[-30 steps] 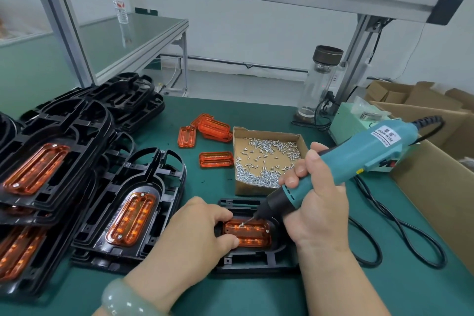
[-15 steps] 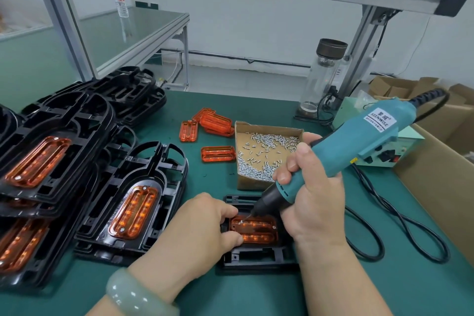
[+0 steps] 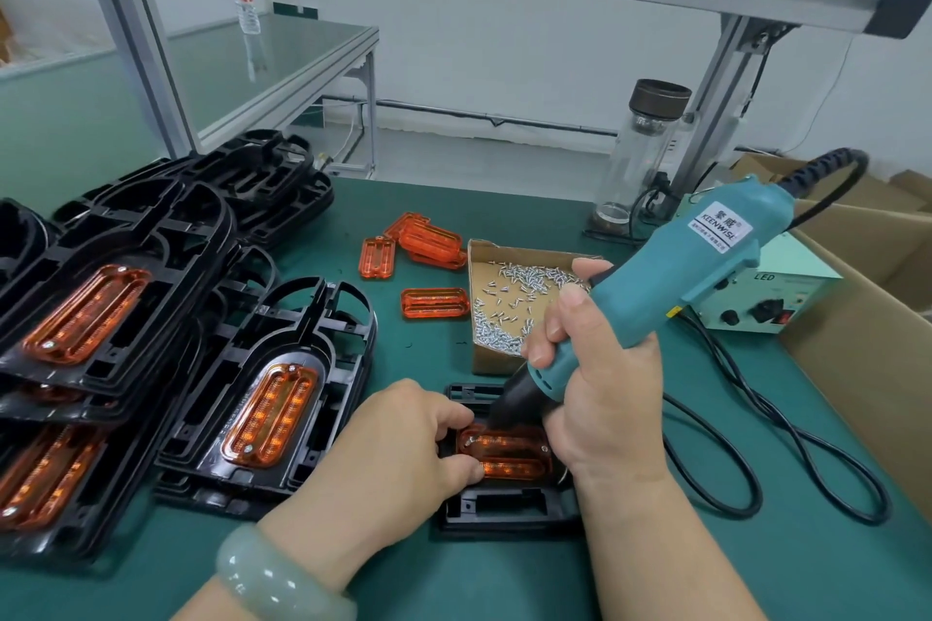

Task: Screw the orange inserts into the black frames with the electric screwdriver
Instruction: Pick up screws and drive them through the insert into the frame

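A black frame [image 3: 509, 509] lies on the green mat in front of me with an orange insert [image 3: 509, 456] seated in it. My left hand [image 3: 403, 459] grips the frame's left side, thumb pressing on the insert's left edge. My right hand [image 3: 600, 393] grips the teal electric screwdriver [image 3: 671, 282], tilted, its black nose down at the insert's upper left corner. The bit tip is hidden between my hands. A screw head shows at the insert's right end.
A cardboard box of screws [image 3: 514, 303] sits just behind the frame. Loose orange inserts [image 3: 433, 303] lie left of it. Stacks of finished black frames [image 3: 267, 393] fill the left. The power supply [image 3: 776, 298], coiled black cable [image 3: 756, 424], a glass bottle [image 3: 640, 156] and cartons [image 3: 867, 358] stand right.
The screwdriver has tipped more upright and its nose has dropped onto the insert's upper left corner. My left hand has stayed on the frame.
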{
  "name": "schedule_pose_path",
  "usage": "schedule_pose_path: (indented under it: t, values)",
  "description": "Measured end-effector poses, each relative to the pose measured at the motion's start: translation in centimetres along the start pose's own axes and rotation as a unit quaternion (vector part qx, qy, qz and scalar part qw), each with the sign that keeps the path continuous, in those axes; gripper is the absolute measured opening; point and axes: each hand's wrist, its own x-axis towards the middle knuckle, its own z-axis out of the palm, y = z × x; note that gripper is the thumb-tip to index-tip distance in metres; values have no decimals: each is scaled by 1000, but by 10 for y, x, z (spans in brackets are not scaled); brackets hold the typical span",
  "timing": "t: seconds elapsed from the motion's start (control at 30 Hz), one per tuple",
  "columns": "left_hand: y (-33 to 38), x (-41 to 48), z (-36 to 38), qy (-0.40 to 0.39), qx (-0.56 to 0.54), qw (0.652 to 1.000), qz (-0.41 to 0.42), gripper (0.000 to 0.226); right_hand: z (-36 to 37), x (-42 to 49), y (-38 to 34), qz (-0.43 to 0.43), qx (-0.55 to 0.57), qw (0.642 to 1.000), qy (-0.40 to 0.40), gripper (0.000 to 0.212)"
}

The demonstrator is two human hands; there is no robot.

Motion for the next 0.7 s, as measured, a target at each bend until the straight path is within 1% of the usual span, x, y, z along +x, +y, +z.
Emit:
schedule_pose_path:
  t: [0.2, 0.37, 0.47, 0.53, 0.57, 0.63, 0.67, 0.7]
  values:
    - [1, -2, -1, 1, 12, 1000, 4, 51, 5, -2, 0, -9, -28, 998, -52, 16]
    - [1, -2, -4, -13, 6, 1000, 3, 45, 8, -4, -1, -12, -28, 992, -119, 21]
    - [3, -2, -6, -41, 1, 999, 5, 36, 10, -4, 0, -2, -30, 986, -165, 24]
    - [7, -2, -10, -57, -9, 998, 6, 20, 13, -4, 1, 8, -27, 979, -200, 32]
    - [10, -2, -12, -58, -9, 998, 17, 24, 15, -3, 1, 13, -29, 977, -213, 36]
    - [12, -2, -13, -49, 11, 998, 32, 42, 18, -2, 1, 17, -33, 973, -228, 39]
    - [12, -3, -14, -49, 17, 998, 32, 45, 19, -1, 1, 21, -34, 972, -232, 40]
    - [12, -2, -13, -49, 18, 998, 32, 44, 20, -1, 2, 25, -35, 971, -234, 40]
